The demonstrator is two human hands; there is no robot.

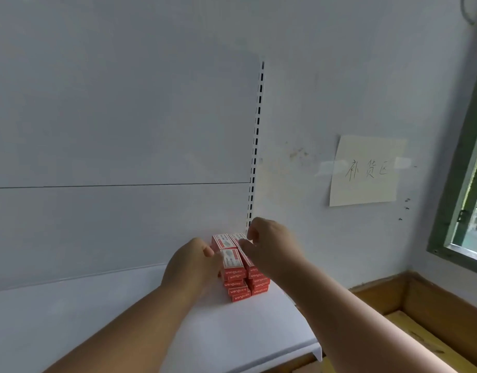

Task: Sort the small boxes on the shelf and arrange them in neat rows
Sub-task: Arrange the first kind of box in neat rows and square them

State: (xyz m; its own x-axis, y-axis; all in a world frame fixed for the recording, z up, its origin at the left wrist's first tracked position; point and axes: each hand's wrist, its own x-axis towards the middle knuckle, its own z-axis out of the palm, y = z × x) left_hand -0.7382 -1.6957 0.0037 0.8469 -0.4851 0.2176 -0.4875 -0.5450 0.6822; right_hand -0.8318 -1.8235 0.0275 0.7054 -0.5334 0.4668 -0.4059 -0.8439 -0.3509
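Several small red and white boxes (236, 275) stand stacked in two columns at the back right corner of the white shelf (232, 335), against the back panel. My left hand (191, 265) rests against the left side of the stack, thumb touching the top front box (231, 259). My right hand (269, 246) hovers over the right column, its fingers curled and pinching at the top right box (238, 236). Both forearms reach in from the bottom of the view and hide parts of the stack's sides.
A slotted upright (256, 146) marks the shelf's right end. A paper note (366, 170) is taped on the wall to the right. A wooden-edged surface (420, 319) lies lower right, and a green window frame (463, 184) stands at far right.
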